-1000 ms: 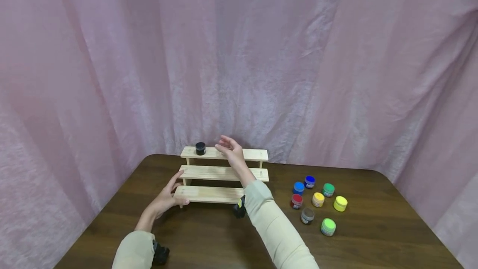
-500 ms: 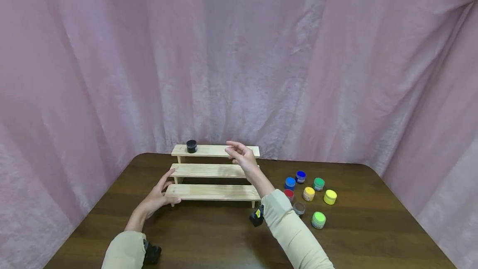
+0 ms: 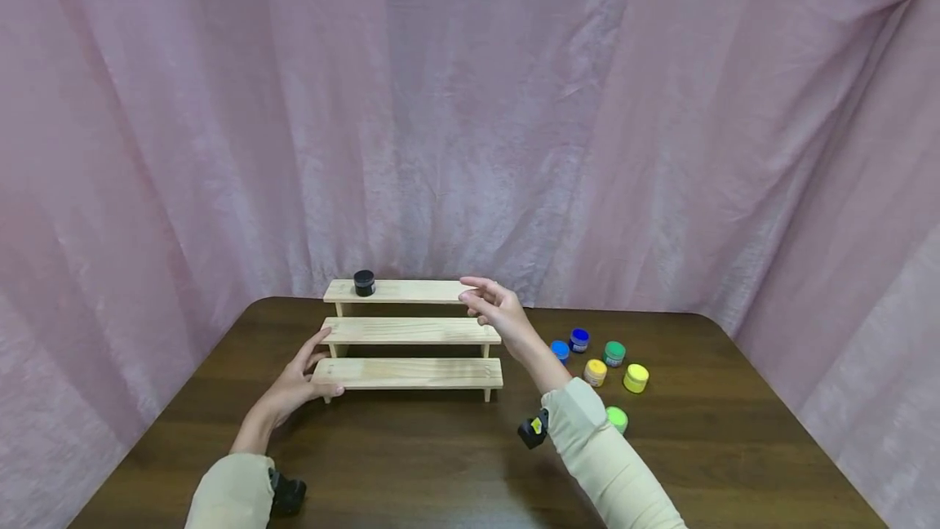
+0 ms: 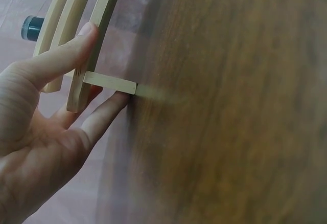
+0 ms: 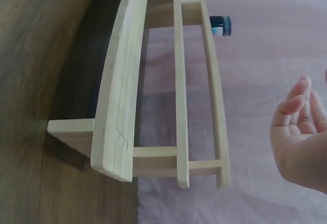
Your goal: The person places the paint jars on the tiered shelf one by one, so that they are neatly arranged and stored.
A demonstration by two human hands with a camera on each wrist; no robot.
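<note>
A three-tier wooden display rack [image 3: 409, 372] stands on the brown table. My left hand [image 3: 290, 392] grips its left end. In the left wrist view the thumb [image 4: 76, 47] lies against the lowest shelf, with fingers behind and beneath it near the leg. One black-lidded jar [image 3: 364, 283] stands upright near the left end of the top shelf. My right hand [image 3: 503, 317] hovers by the rack's right end, fingers loosely bent and nothing between them. The right wrist view shows this hand [image 5: 301, 137] apart from the shelves.
Several small paint jars stand on the table [image 3: 411, 464] right of the rack: blue [image 3: 560, 351], dark blue [image 3: 579, 340], green [image 3: 614, 353], orange-yellow [image 3: 596, 372], yellow [image 3: 636, 378] and light green [image 3: 617, 419]. The right forearm covers part of this group. A pink curtain [image 3: 470, 121] hangs behind.
My right hand has moved right along the rack, away from the black-lidded jar. The left hand keeps its place on the rack. The whole head view has shifted, so things appear further left.
</note>
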